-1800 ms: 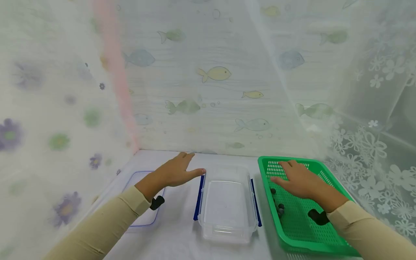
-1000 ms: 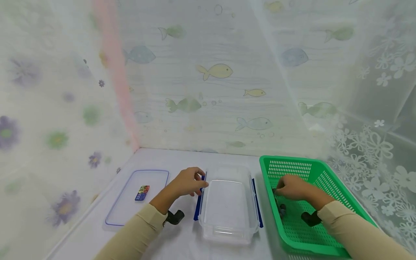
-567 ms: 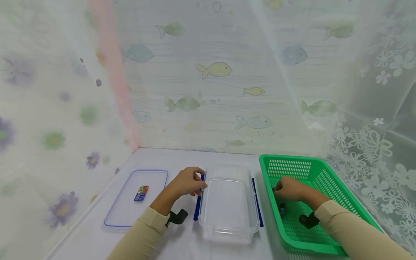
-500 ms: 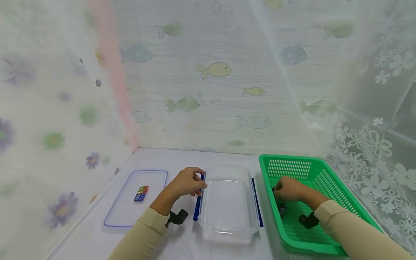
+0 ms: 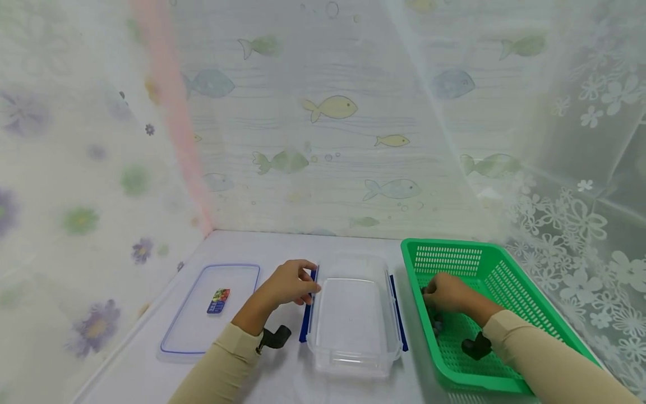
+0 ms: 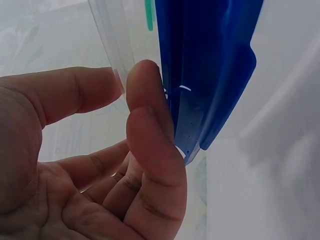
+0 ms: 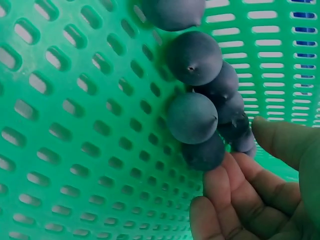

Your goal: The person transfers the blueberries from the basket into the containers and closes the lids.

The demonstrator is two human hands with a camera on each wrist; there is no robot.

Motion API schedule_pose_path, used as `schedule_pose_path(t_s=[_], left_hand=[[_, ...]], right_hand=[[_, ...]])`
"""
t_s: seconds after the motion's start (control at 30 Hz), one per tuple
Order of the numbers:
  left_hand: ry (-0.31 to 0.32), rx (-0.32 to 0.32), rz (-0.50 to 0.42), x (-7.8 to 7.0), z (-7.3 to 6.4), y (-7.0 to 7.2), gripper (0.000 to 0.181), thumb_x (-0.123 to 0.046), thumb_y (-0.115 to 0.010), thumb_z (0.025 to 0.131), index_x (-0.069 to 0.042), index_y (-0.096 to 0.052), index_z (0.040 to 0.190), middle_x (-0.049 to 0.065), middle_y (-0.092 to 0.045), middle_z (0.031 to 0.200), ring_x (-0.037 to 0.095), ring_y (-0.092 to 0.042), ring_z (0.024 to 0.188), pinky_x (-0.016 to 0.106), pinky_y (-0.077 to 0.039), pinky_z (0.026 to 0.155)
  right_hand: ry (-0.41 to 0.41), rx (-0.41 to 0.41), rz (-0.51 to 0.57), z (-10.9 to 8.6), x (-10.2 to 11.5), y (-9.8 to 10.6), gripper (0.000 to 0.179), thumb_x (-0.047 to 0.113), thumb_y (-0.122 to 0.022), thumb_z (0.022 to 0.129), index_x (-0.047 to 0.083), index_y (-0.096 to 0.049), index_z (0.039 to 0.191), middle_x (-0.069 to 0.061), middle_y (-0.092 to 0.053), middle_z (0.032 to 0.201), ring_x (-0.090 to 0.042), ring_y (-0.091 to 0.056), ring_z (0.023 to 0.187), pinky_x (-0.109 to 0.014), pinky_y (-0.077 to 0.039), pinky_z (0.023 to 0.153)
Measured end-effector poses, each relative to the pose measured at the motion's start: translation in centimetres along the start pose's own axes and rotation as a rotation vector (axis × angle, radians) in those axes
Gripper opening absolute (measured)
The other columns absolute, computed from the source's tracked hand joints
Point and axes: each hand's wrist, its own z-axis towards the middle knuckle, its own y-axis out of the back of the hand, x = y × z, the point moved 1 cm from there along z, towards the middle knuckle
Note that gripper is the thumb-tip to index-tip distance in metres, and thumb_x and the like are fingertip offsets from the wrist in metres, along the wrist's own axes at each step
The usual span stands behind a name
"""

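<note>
Nearest, the beige sleeves (image 5: 550, 359) bear black wrist cameras; the right camera (image 5: 476, 346) hangs inside the green basket (image 5: 449, 242) and could knock its rim if that arm swings out too low. Between the arms, the clear container (image 5: 353, 356) sits on the white tabletop (image 5: 282, 387), just beside the basket, its blue side latches hanging loose. The left hand (image 5: 287, 283) pinches the container's left wall, digits on both faces, right by one latch (image 6: 210, 65); with only that side held, a careless tug could tilt or slide what looks like a light box, and the splayed latch on the basket side could catch a passing cuff. In the basket, the right hand (image 5: 449, 293) curls round the far end of a row of dark round fruits (image 7: 194, 57), thumb on one side and fingertips on the other, though how firmly is unclear. The fruits lie bunched against the basket's left wall; being smooth and round, they could squirt from a light pinch, and if they are joined, which I cannot tell, neighbours could be dragged along. Left of the container lies the lid (image 5: 192, 331) with its sticker (image 5: 218, 301); farthest back hangs fish-printed sheeting (image 5: 287, 213).
</note>
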Motion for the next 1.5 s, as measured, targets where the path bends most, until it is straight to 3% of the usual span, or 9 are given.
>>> schedule_pose_path(t_s=[0.2,0.53,0.8,1.0,1.27,1.5], left_hand=[[0.005,0.005,-0.001,-0.2,-0.1,0.1,0.058,-0.016,-0.077,0.091,-0.001,-0.055,0.143,0.012,-0.066,0.099,0.019,-0.073,0.065,0.034,-0.062,0.063],[0.002,0.004,-0.006,-0.2,-0.2,0.1,0.056,-0.016,-0.077,0.091,-0.002,-0.056,0.141,0.012,-0.067,0.099,0.02,-0.073,0.065,0.034,-0.062,0.063],[0.001,0.007,-0.006,0.0,-0.2,0.1,0.057,-0.017,-0.078,0.091,-0.002,-0.056,0.141,0.012,-0.067,0.099,0.02,-0.073,0.066,0.034,-0.062,0.063],[0.011,0.006,-0.01,-0.2,-0.2,0.1,0.056,-0.017,-0.078,0.091,-0.003,-0.056,0.14,0.012,-0.067,0.1,0.02,-0.073,0.066,0.034,-0.062,0.063],[0.018,0.01,-0.029,-0.2,0.0,0.1,0.054,-0.015,-0.078,0.092,-0.004,-0.056,0.14,0.012,-0.067,0.099,0.02,-0.073,0.066,0.036,-0.062,0.064],[0.019,0.013,-0.031,-0.1,0.0,0.1,0.054,-0.014,-0.077,0.092,-0.003,-0.056,0.14,0.012,-0.067,0.099,0.021,-0.073,0.066,0.035,-0.062,0.064]], right_hand=[[0.007,-0.025,-0.031,0.1,-0.1,0.0,0.05,0.013,-0.064,0.097,0.02,-0.04,0.054,0.006,-0.03,0.052,-0.011,-0.028,0.049,-0.027,-0.028,0.049],[-0.014,-0.024,-0.021,-0.4,0.1,0.4,0.043,0.014,-0.064,0.096,0.017,-0.05,0.056,0.004,-0.049,0.054,-0.011,-0.038,0.05,-0.029,-0.034,0.051],[-0.018,-0.029,0.052,-0.3,-0.2,1.7,0.038,0.018,-0.065,0.099,0.006,-0.067,0.063,-0.002,-0.064,0.061,-0.013,-0.047,0.054,-0.031,-0.042,0.053],[-0.073,-0.018,0.113,-0.3,-0.2,2.4,0.033,0.023,-0.063,0.102,0.003,-0.073,0.078,-0.009,-0.07,0.072,-0.016,-0.057,0.061,-0.035,-0.05,0.059],[-0.103,-0.024,0.239,-0.6,0.2,3.8,0.03,0.024,-0.061,0.103,-0.001,-0.075,0.095,-0.009,-0.07,0.078,-0.016,-0.057,0.065,-0.037,-0.052,0.064],[-0.118,-0.027,0.319,-0.9,1.2,4.7,0.034,0.03,-0.064,0.101,-0.001,-0.075,0.096,-0.008,-0.072,0.083,-0.017,-0.062,0.073,-0.037,-0.056,0.069]])
